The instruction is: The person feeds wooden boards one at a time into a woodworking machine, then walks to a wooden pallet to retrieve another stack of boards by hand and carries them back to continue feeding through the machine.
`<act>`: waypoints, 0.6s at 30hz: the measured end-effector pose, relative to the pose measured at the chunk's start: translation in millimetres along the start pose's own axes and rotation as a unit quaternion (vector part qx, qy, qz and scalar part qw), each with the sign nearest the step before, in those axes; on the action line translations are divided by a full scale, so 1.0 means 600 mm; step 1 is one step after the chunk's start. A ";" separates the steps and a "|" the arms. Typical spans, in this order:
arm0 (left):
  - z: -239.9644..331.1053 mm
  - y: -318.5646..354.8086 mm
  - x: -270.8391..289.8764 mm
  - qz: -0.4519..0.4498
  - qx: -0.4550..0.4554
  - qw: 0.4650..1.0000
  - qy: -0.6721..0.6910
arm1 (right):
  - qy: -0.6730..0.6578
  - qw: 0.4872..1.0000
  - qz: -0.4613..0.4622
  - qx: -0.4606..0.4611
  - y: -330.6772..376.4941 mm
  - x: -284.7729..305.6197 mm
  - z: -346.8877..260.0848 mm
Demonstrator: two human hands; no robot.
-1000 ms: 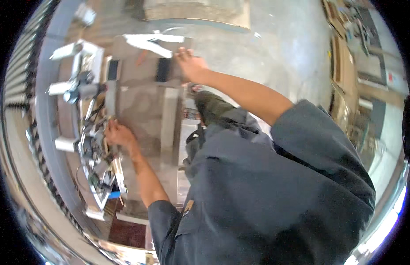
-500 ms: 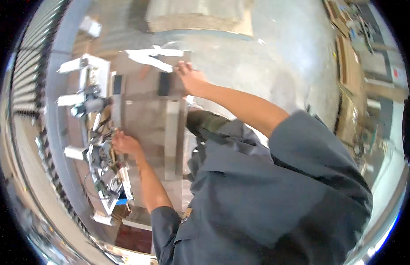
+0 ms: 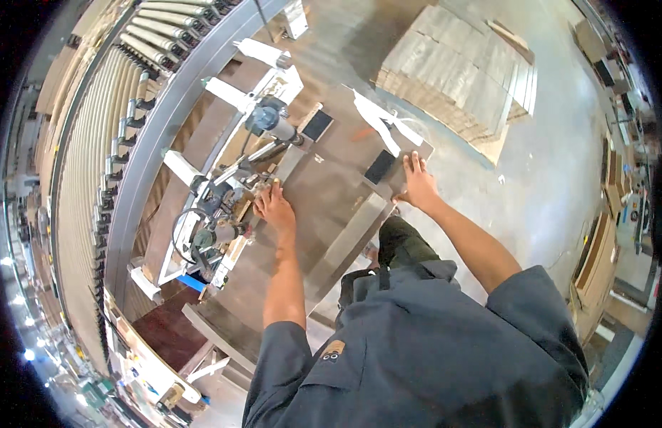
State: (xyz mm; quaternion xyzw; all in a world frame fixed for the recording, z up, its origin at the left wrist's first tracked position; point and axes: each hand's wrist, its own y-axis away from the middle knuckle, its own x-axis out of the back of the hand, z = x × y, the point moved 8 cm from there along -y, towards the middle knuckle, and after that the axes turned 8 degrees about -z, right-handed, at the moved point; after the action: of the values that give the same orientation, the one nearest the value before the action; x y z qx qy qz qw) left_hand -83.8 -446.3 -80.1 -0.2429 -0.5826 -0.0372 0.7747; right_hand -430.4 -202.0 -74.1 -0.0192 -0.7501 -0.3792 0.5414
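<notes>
My left hand [image 3: 276, 208] reaches to the machine fixture [image 3: 234, 189] along the left of the brown worktable [image 3: 313, 207]. Its fingers are stretched out, and the tips are at the metal fittings; nothing shows held. Farther right, my right hand [image 3: 420, 187] lies with spread fingers on the table's right edge, holding nothing. A long grey-brown wooden strip [image 3: 347, 241] lies between my two arms. A black pad [image 3: 379, 166] sits just left of my right hand, and a second black pad [image 3: 317, 125] is farther off. White strips [image 3: 377, 121] lie beyond my right fingertips.
Grey motors [image 3: 274, 125] and white cylinders [image 3: 227, 93] stick out from the fixture. A grey rail [image 3: 142, 171] and a roller conveyor [image 3: 81, 214] run along the left. A stack of boards [image 3: 452, 68] stands on the floor beyond the table.
My view has swung, so the table now slants and more of the board stack shows. My right hand remains at the table's right edge, my left hand at the fixture.
</notes>
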 end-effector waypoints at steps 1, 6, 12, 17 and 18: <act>0.003 -0.001 0.002 0.002 0.000 1.000 -0.001 | 0.003 1.000 -0.004 -0.007 -0.001 -0.002 0.002; 0.001 -0.004 0.002 0.006 0.007 1.000 -0.005 | 0.028 1.000 -0.007 -0.008 0.001 0.004 -0.005; -0.001 -0.001 0.006 0.015 0.002 1.000 0.006 | 0.034 0.999 -0.009 -0.006 0.008 0.011 -0.009; -0.003 -0.001 0.004 0.008 0.000 1.000 0.002 | 0.047 0.999 -0.017 -0.010 0.005 0.009 -0.012; -0.001 -0.002 0.004 0.010 -0.002 1.000 0.003 | 0.046 0.999 -0.023 -0.012 0.004 0.008 -0.010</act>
State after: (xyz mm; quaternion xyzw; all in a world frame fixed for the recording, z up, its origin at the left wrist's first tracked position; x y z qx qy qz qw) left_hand -83.1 -446.9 -77.3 -0.2503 -0.5776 -0.0316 0.7763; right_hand -426.8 -205.5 -67.9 0.0093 -0.7200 -0.4008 0.5665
